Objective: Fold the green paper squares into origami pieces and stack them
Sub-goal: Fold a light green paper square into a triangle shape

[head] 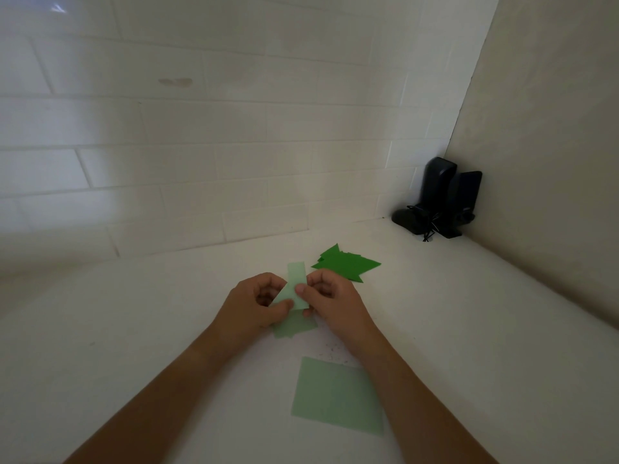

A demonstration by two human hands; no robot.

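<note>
One flat pale green paper square point(337, 395) waits unfolded on the white surface point(469, 329), while the left hand point(249, 304) and right hand point(330, 301) pinch a half-folded pale green strip point(296, 288) just short of the dark green stack of folded pieces point(346, 262).

White counter point(469, 329), flat green square point(338, 395), folded pile point(348, 264), black speakers point(438, 199)

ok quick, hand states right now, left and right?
Left hand: closed, pinching the pale green folded paper strip at its lower left.
Right hand: closed, thumb and fingers pinching the same strip from the right.
</note>
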